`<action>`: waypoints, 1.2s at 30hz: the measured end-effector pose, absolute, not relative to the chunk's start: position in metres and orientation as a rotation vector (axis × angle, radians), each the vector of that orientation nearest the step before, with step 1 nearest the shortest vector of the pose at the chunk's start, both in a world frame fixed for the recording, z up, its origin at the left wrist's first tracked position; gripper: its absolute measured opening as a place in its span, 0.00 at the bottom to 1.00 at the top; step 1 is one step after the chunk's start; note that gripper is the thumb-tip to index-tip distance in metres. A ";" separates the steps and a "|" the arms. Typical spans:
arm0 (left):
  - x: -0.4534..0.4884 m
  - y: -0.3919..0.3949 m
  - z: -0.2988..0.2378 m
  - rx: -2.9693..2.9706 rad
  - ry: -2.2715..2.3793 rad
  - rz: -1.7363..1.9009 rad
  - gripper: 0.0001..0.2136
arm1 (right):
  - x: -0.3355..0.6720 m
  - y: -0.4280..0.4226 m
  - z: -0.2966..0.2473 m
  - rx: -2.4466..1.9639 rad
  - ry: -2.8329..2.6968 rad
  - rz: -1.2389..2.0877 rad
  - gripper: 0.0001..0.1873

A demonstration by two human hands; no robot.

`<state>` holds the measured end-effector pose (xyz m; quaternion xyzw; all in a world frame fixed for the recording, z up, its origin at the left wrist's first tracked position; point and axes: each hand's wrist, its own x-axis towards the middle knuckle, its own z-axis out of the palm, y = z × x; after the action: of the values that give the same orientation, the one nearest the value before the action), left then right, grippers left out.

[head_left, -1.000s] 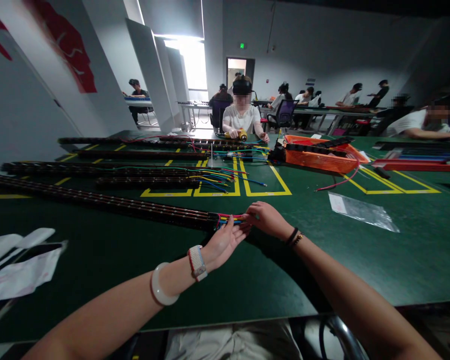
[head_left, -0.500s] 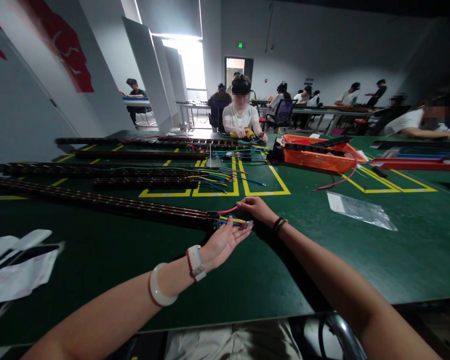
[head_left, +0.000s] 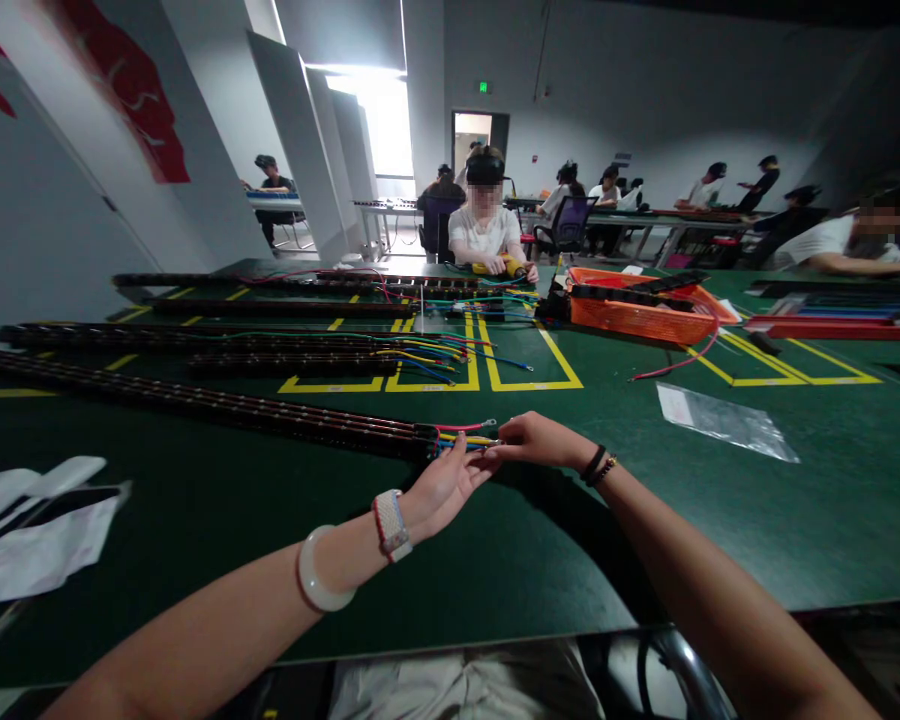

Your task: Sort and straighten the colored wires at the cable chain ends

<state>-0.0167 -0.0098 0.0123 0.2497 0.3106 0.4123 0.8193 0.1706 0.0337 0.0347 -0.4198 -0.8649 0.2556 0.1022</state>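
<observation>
A long dark cable chain (head_left: 195, 402) lies across the green table (head_left: 495, 560) from the left, ending near the middle. Coloured wires (head_left: 465, 436), red, yellow and blue, stick out of its end. My left hand (head_left: 442, 487) lies palm up beneath those wires, fingers stretched out and touching them. My right hand (head_left: 536, 440) comes from the right, fingers pinched on the wire tips. A red wire with a ring terminal (head_left: 487, 425) lies just above the bundle.
More cable chains with wires (head_left: 307, 345) lie further back inside yellow floor-tape outlines. An orange basket (head_left: 637, 315) stands at back right, a clear plastic bag (head_left: 727, 422) to the right, white paper (head_left: 37, 540) at left. A person opposite holds a yellow tool (head_left: 495, 266).
My right hand moved back toward the wire ends and pinched them together; the red wire it had lifted now lies flat. The left hand stayed under the wires.
</observation>
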 end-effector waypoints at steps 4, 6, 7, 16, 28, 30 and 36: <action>-0.017 -0.010 0.012 0.523 0.673 0.866 0.14 | 0.168 0.033 0.031 -1.268 -2.544 0.688 0.25; -0.017 -0.010 0.012 0.535 0.677 0.870 0.14 | 0.168 0.032 0.031 -1.276 -2.533 0.682 0.25; -0.017 -0.010 0.012 0.548 0.672 0.875 0.15 | 0.168 0.032 0.032 -1.268 -2.534 0.692 0.25; -0.016 -0.010 0.008 0.565 0.661 0.887 0.17 | 0.170 0.036 0.029 -1.324 -2.285 1.030 0.28; -0.018 -0.012 0.008 0.613 0.648 0.849 0.15 | 0.159 0.048 0.005 -1.452 -2.064 0.741 0.29; -0.018 -0.011 0.007 0.599 0.635 0.843 0.15 | 0.162 0.046 0.009 -1.465 -2.116 0.728 0.31; -0.017 -0.011 0.011 0.538 0.657 0.875 0.13 | 0.174 0.036 0.034 -1.601 -2.305 1.079 0.36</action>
<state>-0.0173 -0.0114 0.0106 0.2526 0.3087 0.4110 0.8198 0.1742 0.0358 0.0344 -0.5312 -0.7649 0.3580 0.0672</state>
